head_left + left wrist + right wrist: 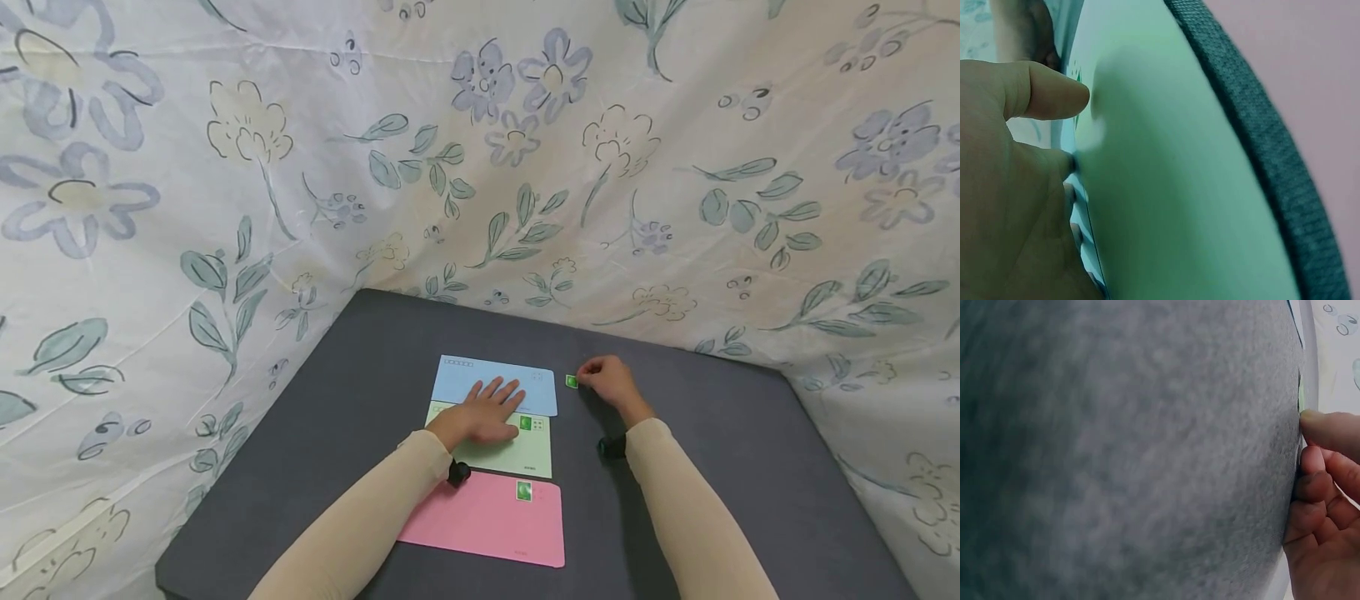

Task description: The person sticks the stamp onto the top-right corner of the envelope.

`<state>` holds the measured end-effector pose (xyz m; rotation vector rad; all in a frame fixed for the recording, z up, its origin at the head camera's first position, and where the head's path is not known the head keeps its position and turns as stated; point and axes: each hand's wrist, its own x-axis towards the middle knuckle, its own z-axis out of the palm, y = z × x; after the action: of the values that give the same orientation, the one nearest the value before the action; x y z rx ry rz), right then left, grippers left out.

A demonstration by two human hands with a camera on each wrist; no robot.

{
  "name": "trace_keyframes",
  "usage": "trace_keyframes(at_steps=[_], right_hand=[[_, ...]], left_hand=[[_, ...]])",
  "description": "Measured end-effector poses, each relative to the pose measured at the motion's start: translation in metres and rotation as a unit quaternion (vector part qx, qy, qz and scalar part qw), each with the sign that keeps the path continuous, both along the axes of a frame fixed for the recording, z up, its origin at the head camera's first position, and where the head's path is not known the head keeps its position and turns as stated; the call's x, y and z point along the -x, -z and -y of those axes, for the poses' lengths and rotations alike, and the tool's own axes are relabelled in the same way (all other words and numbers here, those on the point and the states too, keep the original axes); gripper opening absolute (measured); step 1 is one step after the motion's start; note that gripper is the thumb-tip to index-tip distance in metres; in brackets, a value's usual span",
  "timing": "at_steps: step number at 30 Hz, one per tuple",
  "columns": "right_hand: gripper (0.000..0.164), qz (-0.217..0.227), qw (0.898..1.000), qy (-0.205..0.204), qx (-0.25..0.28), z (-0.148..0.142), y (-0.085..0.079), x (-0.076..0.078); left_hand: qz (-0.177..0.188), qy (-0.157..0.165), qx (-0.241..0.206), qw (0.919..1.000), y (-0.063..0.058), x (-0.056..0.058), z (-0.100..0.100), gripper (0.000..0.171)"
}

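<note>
Three envelopes lie in a column: a blue envelope [540, 393] at the far end, a light green envelope [525, 457] in the middle and a pink envelope [487, 518] nearest. My left hand [487, 415] rests with spread fingers across the blue and green ones. To the right of the blue envelope, my right hand [609, 382] pinches the edge of a small green postage stamp [572, 382], low over the table. In the right wrist view the thumb [1329, 428] meets the forefinger at the stamp's edge, and the other fingers are curled.
Green stamps sit at the upper right of the green envelope, a stamp [525, 423], and of the pink one, another stamp [523, 491]. The dark grey table [360, 392] meets a floral curtain [510, 208] at its back and sides. Dark straps circle both wrists.
</note>
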<state>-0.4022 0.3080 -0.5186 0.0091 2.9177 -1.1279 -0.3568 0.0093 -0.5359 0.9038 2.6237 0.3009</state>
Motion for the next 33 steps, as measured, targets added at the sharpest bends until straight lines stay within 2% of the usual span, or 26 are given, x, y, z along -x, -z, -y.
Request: trace_keyframes(at_steps=[8,24,29,33], right_hand=[[0.013,0.002,1.0,0.0,-0.01,0.001,0.001,0.0],[0.013,-0.008,1.0,-0.001,0.029,-0.001,0.001,0.001],[0.009,-0.013,1.0,-0.001,0.028,-0.001,0.003,0.002],[0.007,-0.016,1.0,-0.004,0.027,0.0,0.005,0.003]], left_hand=[[-0.002,-0.003,0.002,1.0,-0.017,-0.012,0.002,0.077],[0.004,0.004,-0.003,1.0,0.001,0.003,0.001,0.08],[0.0,0.003,-0.004,1.0,0.0,0.001,0.001,0.08],[-0.005,0.003,-0.004,1.0,-0.006,-0.004,0.002,0.079]])
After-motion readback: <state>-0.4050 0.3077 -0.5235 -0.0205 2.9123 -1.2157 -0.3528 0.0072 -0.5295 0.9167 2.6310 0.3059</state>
